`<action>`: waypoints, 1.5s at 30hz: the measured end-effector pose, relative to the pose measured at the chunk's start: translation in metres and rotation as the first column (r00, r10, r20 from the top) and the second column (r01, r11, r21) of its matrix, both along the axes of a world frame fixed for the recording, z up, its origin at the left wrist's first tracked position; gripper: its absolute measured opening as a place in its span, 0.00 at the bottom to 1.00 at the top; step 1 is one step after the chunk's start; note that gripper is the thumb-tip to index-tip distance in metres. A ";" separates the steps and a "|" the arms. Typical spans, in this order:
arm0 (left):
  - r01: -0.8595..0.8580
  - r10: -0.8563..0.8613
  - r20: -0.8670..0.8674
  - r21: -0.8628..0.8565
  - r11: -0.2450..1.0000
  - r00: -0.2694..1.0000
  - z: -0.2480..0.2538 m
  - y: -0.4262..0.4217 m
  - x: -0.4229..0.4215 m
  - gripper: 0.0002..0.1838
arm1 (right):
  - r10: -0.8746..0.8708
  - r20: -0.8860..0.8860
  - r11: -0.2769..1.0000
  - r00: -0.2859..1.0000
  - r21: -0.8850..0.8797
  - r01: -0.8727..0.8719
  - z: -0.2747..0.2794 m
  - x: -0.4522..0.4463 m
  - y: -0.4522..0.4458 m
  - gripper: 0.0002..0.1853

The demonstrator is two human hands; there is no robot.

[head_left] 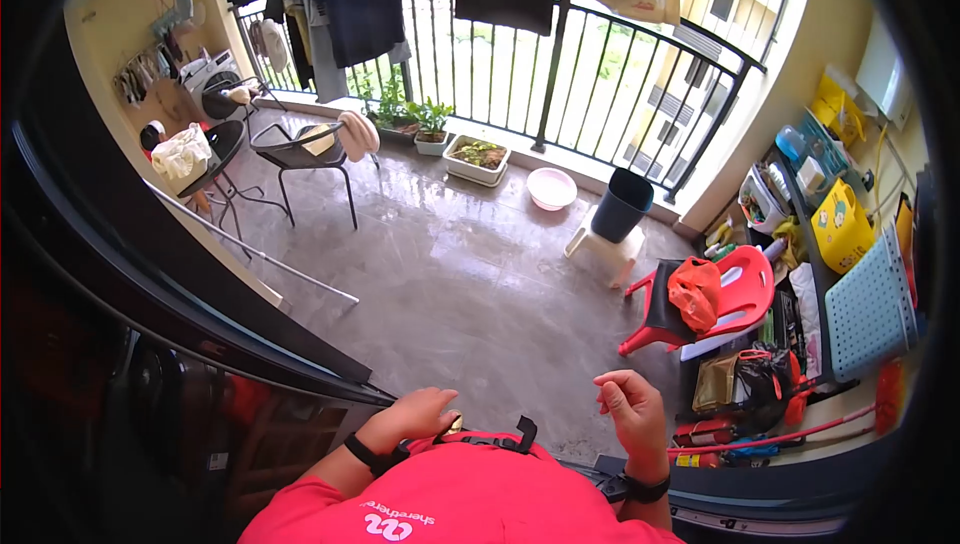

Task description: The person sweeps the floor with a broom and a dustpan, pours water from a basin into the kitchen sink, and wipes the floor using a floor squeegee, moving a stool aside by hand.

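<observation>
My left hand point(413, 418) is low in front of my red shirt, beside the dark door edge. Its fingers point to the right, loosely stretched, and no held object shows. A small gold-coloured thing point(455, 424) sits right by its thumb; whether they touch is unclear. On the other side, my right hand point(634, 410) is raised above the floor, its fingers curled in and the thumb against them, with nothing visible inside. Nearest to it is a red plastic chair point(745, 294) bearing a red plastic bag point(694, 294). Both wrists wear black bands.
On the left stand a dark armchair point(295, 149), a round table point(225, 144) and a white pole point(255, 249). Planters point(478, 161), a pink basin point(551, 188) and a black bin point(622, 206) on a stool line the railing point(540, 74). A crowded shelf point(815, 264) fills the right.
</observation>
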State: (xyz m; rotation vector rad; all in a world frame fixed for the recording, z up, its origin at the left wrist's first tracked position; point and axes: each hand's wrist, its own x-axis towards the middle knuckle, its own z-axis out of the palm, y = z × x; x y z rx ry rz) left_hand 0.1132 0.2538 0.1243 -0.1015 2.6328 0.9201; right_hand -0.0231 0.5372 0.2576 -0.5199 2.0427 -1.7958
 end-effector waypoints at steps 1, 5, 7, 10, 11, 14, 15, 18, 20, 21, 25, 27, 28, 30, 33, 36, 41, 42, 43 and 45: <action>-0.007 0.007 0.016 0.006 1.000 1.000 -0.007 -0.006 0.000 0.24 | 0.067 0.006 0.996 0.998 0.059 -0.067 0.004 -0.001 -0.009 0.08; -0.059 0.058 0.061 0.022 0.998 0.996 -0.011 -0.025 -0.003 0.26 | 0.281 -0.070 0.934 0.957 0.249 -0.256 0.004 -0.011 -0.046 0.09; -0.088 0.087 0.042 0.036 0.995 0.995 -0.022 -0.036 -0.002 0.26 | 0.335 -0.087 0.909 0.938 0.293 -0.298 0.008 -0.015 -0.067 0.09; -0.112 0.109 0.047 0.060 0.992 0.993 -0.023 -0.054 -0.004 0.26 | 0.405 -0.120 0.868 0.906 0.363 -0.340 0.007 -0.023 -0.097 0.10; -0.123 0.121 0.033 0.084 0.989 0.992 -0.028 -0.060 -0.004 0.26 | 0.426 -0.135 0.853 0.895 0.390 -0.347 0.005 -0.025 -0.105 0.10; -0.120 0.118 0.019 0.117 0.986 0.993 -0.032 -0.076 -0.004 0.25 | 0.511 -0.244 0.814 0.824 0.445 -0.373 0.006 -0.032 -0.135 0.11; -0.142 0.144 -0.003 0.133 0.981 0.990 -0.031 -0.082 -0.006 0.25 | 0.491 -0.235 0.822 0.839 0.443 -0.357 0.006 -0.035 -0.145 0.11; -0.158 0.162 -0.009 0.168 0.973 0.987 -0.032 -0.095 -0.013 0.24 | 0.596 -0.241 0.756 0.766 0.488 -0.435 0.005 -0.046 -0.164 0.13; -0.151 0.152 0.005 0.183 0.971 0.988 -0.025 -0.100 -0.018 0.24 | 0.685 -0.216 0.689 0.695 0.501 -0.524 0.001 -0.053 -0.171 0.15; -0.200 0.193 0.058 0.190 0.961 0.980 -0.016 -0.102 -0.024 0.24 | 0.658 -0.212 0.708 0.723 0.503 -0.497 -0.001 -0.059 -0.173 0.15; -0.213 0.208 0.047 0.167 0.963 0.977 -0.023 -0.116 -0.057 0.24 | 0.716 -0.203 0.648 0.667 0.550 -0.528 -0.016 -0.097 -0.175 0.16; -0.261 0.250 0.090 0.149 0.954 0.964 -0.023 -0.118 -0.080 0.25 | 0.708 -0.223 0.662 0.671 0.541 -0.519 -0.025 -0.123 -0.173 0.16; -0.246 0.235 0.087 0.144 0.959 0.968 -0.021 -0.120 -0.094 0.25 | 0.715 -0.245 0.661 0.655 0.542 -0.519 -0.030 -0.138 -0.173 0.17; -0.284 0.272 0.101 0.139 0.949 0.957 -0.020 -0.122 -0.125 0.25 | 0.713 -0.279 0.671 0.643 0.537 -0.511 -0.038 -0.171 -0.170 0.17; -0.292 0.284 0.087 0.111 0.950 0.955 -0.038 -0.123 -0.174 0.25 | 0.713 -0.288 0.677 0.639 0.520 -0.521 -0.050 -0.229 -0.165 0.17; -0.239 0.236 0.112 0.012 0.971 0.965 -0.031 -0.121 -0.234 0.25 | 0.683 -0.361 0.705 0.635 0.556 -0.441 -0.058 -0.287 -0.159 0.17; -0.177 0.171 0.055 0.110 0.978 0.984 -0.018 -0.126 -0.329 0.24 | 0.625 -0.335 0.735 0.705 0.558 -0.386 -0.071 -0.374 -0.159 0.17; -0.204 0.204 0.007 0.097 0.974 0.979 -0.016 -0.128 -0.345 0.24 | 0.616 -0.323 0.736 0.718 0.561 -0.379 -0.074 -0.388 -0.164 0.17; -0.187 0.187 0.018 0.098 0.977 0.982 -0.019 -0.135 -0.356 0.24 | 0.639 -0.347 0.728 0.687 0.563 -0.392 -0.077 -0.400 -0.171 0.17; -0.192 0.184 0.072 0.115 0.975 0.980 -0.019 -0.147 -0.377 0.24 | 0.651 -0.367 0.723 0.665 0.565 -0.397 -0.078 -0.426 -0.188 0.18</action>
